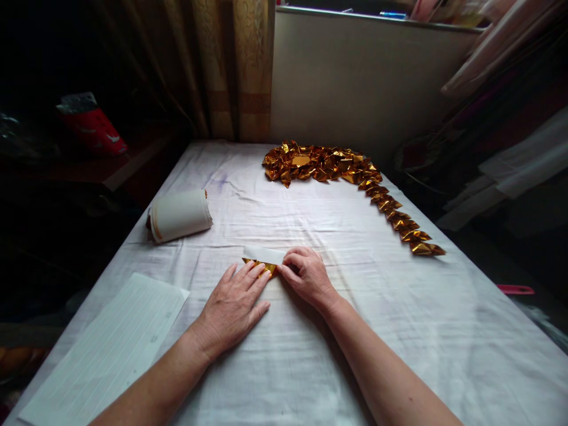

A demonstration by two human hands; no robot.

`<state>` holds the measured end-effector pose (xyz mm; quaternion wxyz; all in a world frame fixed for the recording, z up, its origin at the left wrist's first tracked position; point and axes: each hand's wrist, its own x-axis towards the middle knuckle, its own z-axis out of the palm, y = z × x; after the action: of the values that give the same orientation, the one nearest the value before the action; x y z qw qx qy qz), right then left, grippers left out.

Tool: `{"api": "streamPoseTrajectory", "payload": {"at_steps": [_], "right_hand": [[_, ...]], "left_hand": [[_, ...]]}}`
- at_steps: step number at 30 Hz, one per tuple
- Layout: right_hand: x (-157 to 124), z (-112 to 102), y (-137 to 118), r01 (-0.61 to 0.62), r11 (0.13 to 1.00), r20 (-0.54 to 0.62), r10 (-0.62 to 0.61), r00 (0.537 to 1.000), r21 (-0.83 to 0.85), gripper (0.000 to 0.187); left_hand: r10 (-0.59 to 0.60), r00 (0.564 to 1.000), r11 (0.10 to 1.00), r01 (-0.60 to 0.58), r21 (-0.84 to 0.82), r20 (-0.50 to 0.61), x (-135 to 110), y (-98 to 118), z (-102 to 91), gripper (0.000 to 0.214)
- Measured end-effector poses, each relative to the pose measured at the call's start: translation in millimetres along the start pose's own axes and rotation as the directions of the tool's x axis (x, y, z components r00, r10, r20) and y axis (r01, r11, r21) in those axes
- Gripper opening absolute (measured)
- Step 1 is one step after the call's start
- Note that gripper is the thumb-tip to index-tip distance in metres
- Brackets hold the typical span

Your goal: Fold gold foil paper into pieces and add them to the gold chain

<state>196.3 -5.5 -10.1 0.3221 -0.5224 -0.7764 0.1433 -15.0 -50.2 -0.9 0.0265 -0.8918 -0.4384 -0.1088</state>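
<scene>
On the cloth in front of me lies a sheet of gold foil paper (263,254), partly folded, with its white back up along the far side and a gold strip along the near edge. My left hand (235,302) rests flat on the gold strip, its fingers stretched out. At the sheet's right end, my right hand (309,277) has its thumb and bent fingers closed on the corner. Part of the fold is hidden under my fingers.
A roll of white-backed paper (181,216) lies to the left. Nearer me is a lined paper sheet (110,343). Folded gold foil pieces (319,163) form a pile at the back, with a row trailing down the right edge. A red container (95,127) stands on a dark side table.
</scene>
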Motion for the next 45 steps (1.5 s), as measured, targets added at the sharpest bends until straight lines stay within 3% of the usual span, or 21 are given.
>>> {"api": "streamPoseTrajectory", "payload": {"at_steps": [7,27,45], "right_hand": [[1,3,-3,-0.056,0.997,-0.005,0.056,0.998,-0.046,0.016],[0,5,-7,-0.048,0.984,0.035,0.055,0.998,-0.173,0.018],[0,7,-6,-0.077,0.988,-0.001,0.077,0.997,-0.133,0.009]], "left_hand": [[0.007,1.0,1.0,-0.007,0.004,0.007,1,1,-3.4,0.052],[-0.008,0.999,1.0,0.008,-0.017,0.04,4,5,-7.4,0.044],[-0.019,0.999,0.999,0.02,-0.036,0.032,6,8,-11.6,0.041]]}}
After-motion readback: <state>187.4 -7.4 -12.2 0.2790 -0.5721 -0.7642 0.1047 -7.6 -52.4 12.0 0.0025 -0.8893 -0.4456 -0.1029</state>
